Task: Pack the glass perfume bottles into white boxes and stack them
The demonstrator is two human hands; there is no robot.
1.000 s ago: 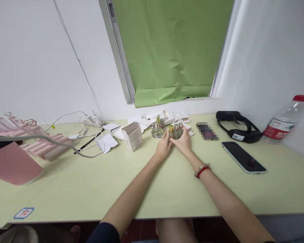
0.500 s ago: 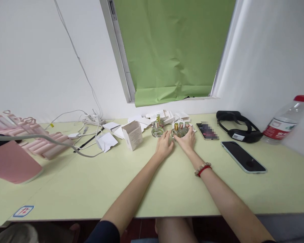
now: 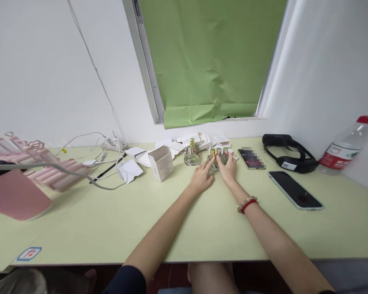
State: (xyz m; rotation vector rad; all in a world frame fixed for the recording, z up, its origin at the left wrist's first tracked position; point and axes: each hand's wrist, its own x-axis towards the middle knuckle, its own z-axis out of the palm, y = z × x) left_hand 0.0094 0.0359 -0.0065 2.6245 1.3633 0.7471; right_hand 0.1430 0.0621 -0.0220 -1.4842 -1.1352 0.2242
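Observation:
Several small clear glass bottles with metallic caps, like perfume bottles [image 3: 214, 164], stand close together between my hands. My right hand [image 3: 228, 168] curls round their right side, its thumb in front near the middle cap. My left hand [image 3: 201, 178] rests on the table with its fingers stretched out, the fingertips reaching the leftmost gold-capped bottle. Just to the left is another group of glass bottles [image 3: 191, 158], upright and apart from my hands. An upright white box [image 3: 161, 163] with an open top stands further left. My hands partly hide the bottles between them.
White cartons and flaps [image 3: 199, 141] are heaped along the wall. On the right lie two phones [image 3: 295, 190], a black headset [image 3: 294, 153] and a plastic bottle [image 3: 339, 153]. Cables [image 3: 110, 145] and pink rolled items [image 3: 57, 173] occupy the left, with a grey cord in front.
My left hand has moved slightly right, its fingers now reaching the gold-capped bottle. The right thumb has shifted from the left bottle's front up towards the middle cap.

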